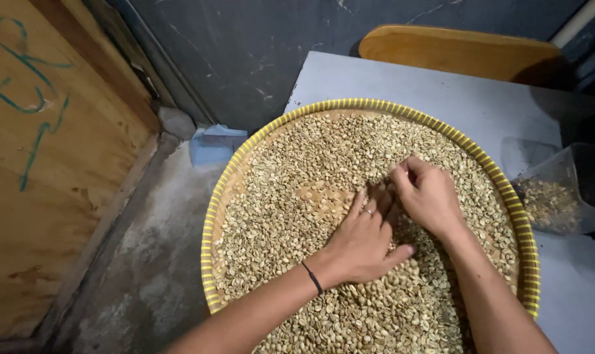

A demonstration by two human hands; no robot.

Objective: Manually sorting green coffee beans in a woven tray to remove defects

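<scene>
Left hand [360, 242] flat, palm down, fingers spread on pale green coffee beans [291, 203], holding nothing, right hand [429, 196] curled, fingertips pinched together in the beans, beans filling round woven tray [209, 229] with yellow rim, on grey table [442, 92], clear plastic container [560, 190] beside.

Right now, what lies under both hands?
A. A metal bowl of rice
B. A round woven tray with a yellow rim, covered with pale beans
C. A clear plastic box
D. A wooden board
B: the left hand and right hand rest on pale beans spread across the round woven tray with a yellow rim.
</scene>
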